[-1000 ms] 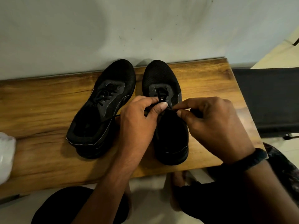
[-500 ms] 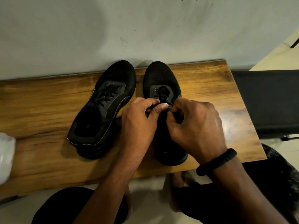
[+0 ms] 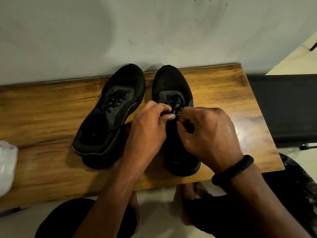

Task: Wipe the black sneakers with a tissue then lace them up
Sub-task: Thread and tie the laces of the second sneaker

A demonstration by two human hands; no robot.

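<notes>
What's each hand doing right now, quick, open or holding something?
Left hand: closed, pinching the black lace of the sneaker under the hands.
Right hand: closed, pinching the same lace.

A modest room, seemingly in a home: wood-grain surface [image 3: 51, 109] against a scuffed pale wall [image 3: 85, 31], tiled floor [image 3: 303, 55] at upper right.

Setup is a wooden bench [image 3: 51, 109], warm brown grain with a glossy finish, and its back edge is pushed right up against the wall [image 3: 154, 31]. Two black sneakers sit on the right half, toes at the back edge. The left sneaker [image 3: 109, 117] is angled, with its heel swung out to the left. The right sneaker [image 3: 171, 83] sits pretty much straight, and its lace [image 3: 175, 103] shows near the toe. There's a white crumpled thing [image 3: 6, 165] at the far left end, cut off by the frame.
</notes>
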